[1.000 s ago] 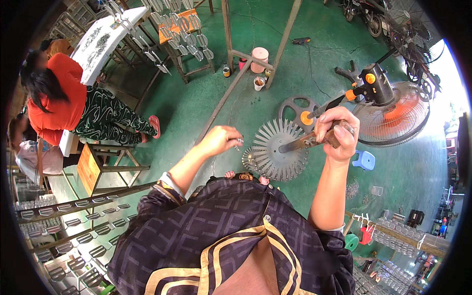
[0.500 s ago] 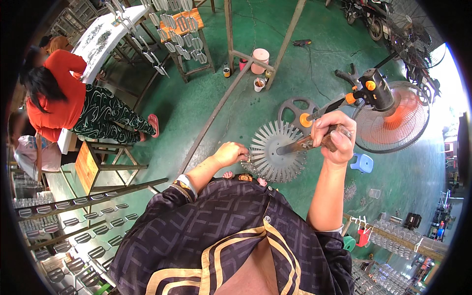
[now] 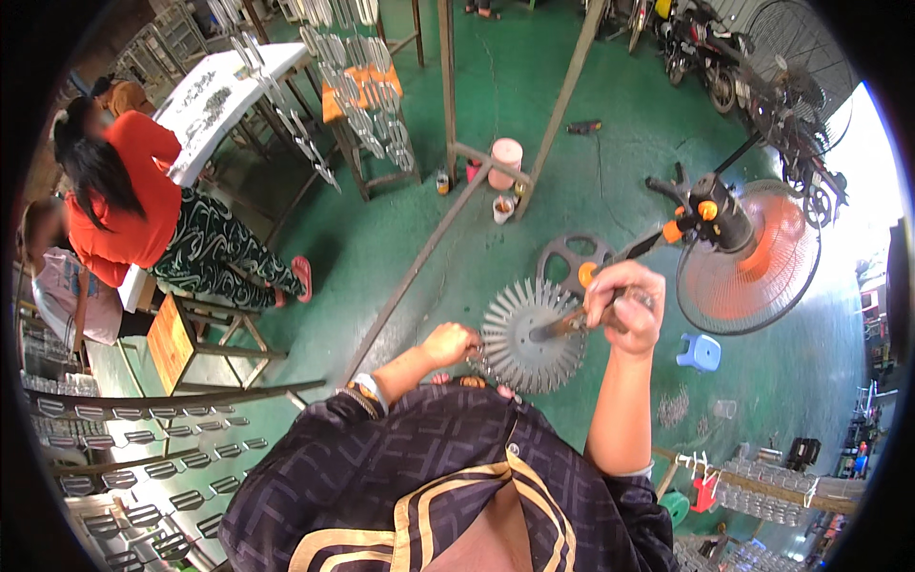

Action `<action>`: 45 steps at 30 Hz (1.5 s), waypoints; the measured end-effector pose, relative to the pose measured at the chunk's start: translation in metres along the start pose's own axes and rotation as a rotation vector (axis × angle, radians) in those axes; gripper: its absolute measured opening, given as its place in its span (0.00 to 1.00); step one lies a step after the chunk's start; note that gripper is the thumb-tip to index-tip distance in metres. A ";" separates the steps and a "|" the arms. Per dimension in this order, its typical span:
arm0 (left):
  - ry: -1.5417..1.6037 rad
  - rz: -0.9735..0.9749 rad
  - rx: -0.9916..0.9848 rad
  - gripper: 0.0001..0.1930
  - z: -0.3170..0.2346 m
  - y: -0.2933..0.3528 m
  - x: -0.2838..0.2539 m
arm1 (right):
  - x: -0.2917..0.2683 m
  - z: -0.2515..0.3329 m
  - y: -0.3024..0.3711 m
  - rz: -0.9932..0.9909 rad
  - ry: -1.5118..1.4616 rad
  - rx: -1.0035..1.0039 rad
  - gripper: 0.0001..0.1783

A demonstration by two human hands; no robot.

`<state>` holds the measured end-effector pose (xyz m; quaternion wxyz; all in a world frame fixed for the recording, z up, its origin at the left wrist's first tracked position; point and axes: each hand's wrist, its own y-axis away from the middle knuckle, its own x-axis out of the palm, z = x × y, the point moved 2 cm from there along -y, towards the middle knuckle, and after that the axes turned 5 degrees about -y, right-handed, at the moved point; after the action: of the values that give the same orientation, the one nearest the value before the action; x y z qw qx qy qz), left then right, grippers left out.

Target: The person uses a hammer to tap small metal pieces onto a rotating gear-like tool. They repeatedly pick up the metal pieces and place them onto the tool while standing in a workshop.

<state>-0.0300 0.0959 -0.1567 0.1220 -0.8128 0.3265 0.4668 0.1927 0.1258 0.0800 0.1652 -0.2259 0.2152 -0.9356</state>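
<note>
A grey metal disc [image 3: 522, 351] with many narrow flat teeth around its rim stands in front of me. From its centre a worn brown shaft [image 3: 570, 326] rises toward my right hand [image 3: 629, 310]. The fingers of that hand are wrapped around the upper end of the shaft. At the disc's left rim is my left hand [image 3: 448, 345], its fingers pressed together by the teeth. Small metallic bits show under those fingers, too small to make out. A dark spoked wheel [image 3: 564, 255] lies just beyond the disc.
A pedestal fan [image 3: 748, 257] and a blue plastic stool [image 3: 700, 352] stand at right. Racks of hanging metal parts [image 3: 181, 467] line the lower left. A person in an orange top [image 3: 129, 181] stands at a white table [image 3: 195, 119]. A metal frame bar [image 3: 419, 276] crosses the floor.
The whole view has shifted, so most of the scene sits lower in the picture. Both hands keep their places at the shaft and the disc's rim.
</note>
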 end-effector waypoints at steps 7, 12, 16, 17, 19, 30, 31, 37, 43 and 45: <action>-0.096 0.021 -0.087 0.11 0.027 -0.011 -0.079 | -0.002 0.000 0.002 0.004 -0.048 -0.008 0.13; -0.309 -0.591 -0.023 0.07 0.004 -0.017 -0.273 | 0.003 0.006 0.003 -0.048 0.071 0.004 0.18; -0.348 -1.029 -0.009 0.07 -0.037 -0.024 -0.403 | -0.001 0.007 0.008 -0.072 0.095 0.011 0.17; -0.402 -1.164 -0.005 0.08 -0.046 -0.023 -0.430 | 0.000 0.007 0.010 -0.065 0.069 -0.020 0.17; -0.511 -1.342 -0.049 0.09 -0.071 -0.022 -0.481 | 0.000 0.006 0.010 -0.052 0.070 -0.008 0.17; -0.836 -1.778 -0.332 0.18 -0.121 -0.082 -0.619 | 0.000 0.013 0.014 -0.020 0.021 0.027 0.11; -0.735 -1.606 -0.413 0.19 -0.128 -0.077 -0.625 | 0.001 0.011 0.015 -0.013 0.006 0.027 0.11; -0.642 -1.666 -0.485 0.14 -0.083 -0.091 -0.669 | 0.002 0.008 0.013 0.018 0.020 -0.003 0.11; -0.700 -1.953 -0.271 0.14 -0.071 -0.071 -0.688 | 0.006 0.006 0.010 0.036 0.004 -0.002 0.11; -0.806 -1.747 -0.319 0.15 -0.093 -0.059 -0.689 | 0.003 0.007 0.009 0.024 0.034 0.004 0.11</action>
<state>-0.1707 0.3806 0.4642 0.4162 -0.5549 -0.5243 0.4939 0.1953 0.1146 0.0822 0.1732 -0.2073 0.2186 -0.9377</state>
